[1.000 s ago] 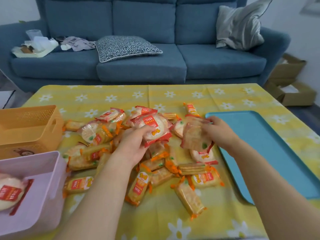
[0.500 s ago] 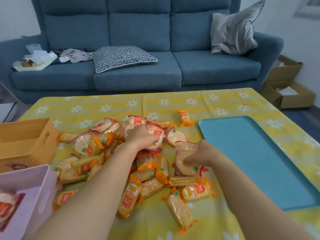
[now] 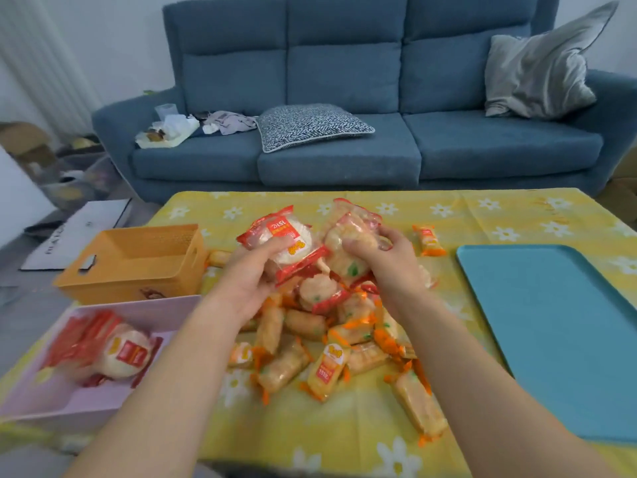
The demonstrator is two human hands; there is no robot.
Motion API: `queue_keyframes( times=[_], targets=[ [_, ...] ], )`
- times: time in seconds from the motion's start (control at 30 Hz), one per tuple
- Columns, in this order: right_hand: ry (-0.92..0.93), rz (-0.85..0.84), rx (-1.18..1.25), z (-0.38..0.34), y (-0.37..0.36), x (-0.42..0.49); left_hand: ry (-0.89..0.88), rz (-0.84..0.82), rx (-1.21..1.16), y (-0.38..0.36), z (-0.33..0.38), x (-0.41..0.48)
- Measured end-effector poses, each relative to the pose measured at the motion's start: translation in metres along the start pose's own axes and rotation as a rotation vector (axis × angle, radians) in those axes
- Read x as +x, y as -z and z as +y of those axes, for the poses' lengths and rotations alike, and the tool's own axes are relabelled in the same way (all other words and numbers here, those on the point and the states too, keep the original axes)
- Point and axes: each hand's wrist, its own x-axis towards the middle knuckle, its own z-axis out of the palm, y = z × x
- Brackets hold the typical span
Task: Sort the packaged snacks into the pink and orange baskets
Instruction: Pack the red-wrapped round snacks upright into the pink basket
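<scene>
Snacks: a loose pile of packaged snacks (image 3: 320,343) lies in the middle of the yellow daisy tablecloth (image 3: 344,439); most are long packets with orange ends, with a few round ones edged in red on top.
Left hand: the left hand (image 3: 250,281) is raised above the pile and grips a round red-edged packet (image 3: 286,241), thumb laid across its front and fingers curled beneath it.
Right hand: the right hand (image 3: 387,262) is also raised, just beside the left, fingers curled over a second red-edged packet (image 3: 348,229), which is blurred and tilted.
Held packets: the two are close together, edges nearly touching; whether they touch I cannot tell.
Pink basket: the pink basket (image 3: 162,303) sits at the near left corner of the table and holds red-edged round packets (image 3: 120,350), blurred.
Orange basket: the orange basket (image 3: 113,282) stands directly behind the pink one, left of the pile.
Stray packet: one small orange packet (image 3: 429,240) lies alone between the pile and the tray.
Tray: a blue tray (image 3: 558,326) lies flat on the right side of the table.
Background: a blue sofa (image 3: 344,81) carries a patterned cushion (image 3: 310,127) and a grey pillow (image 3: 537,67).
</scene>
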Motion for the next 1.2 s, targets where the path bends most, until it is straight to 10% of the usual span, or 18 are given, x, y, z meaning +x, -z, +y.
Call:
queue_keyframes(
  times=[0.33,0.47,0.63,0.97,1.2],
  targets=[
    [0.116,-0.371,-0.156,0.045,-0.195,-0.107,-0.147,0.557,0.231,0.207,0.029,-0.103],
    [0.196,-0.528,-0.669,0.053,-0.233,-0.126,-0.036,0.527,0.625,0.239,0.017,-0.118],
    [0.394,-0.347,-0.773,0.047,-0.234,-0.116,-0.234,0.717,0.708,0.247,0.022,-0.116],
    [0.525,-0.839,-1.257,0.066,-0.273,-0.090,-0.024,0.434,1.165,0.246,0.004,-0.080],
    [0.564,-0.891,-1.077,0.053,-0.279,-0.068,-0.239,0.319,0.710,0.259,0.009,-0.089]
  ],
)
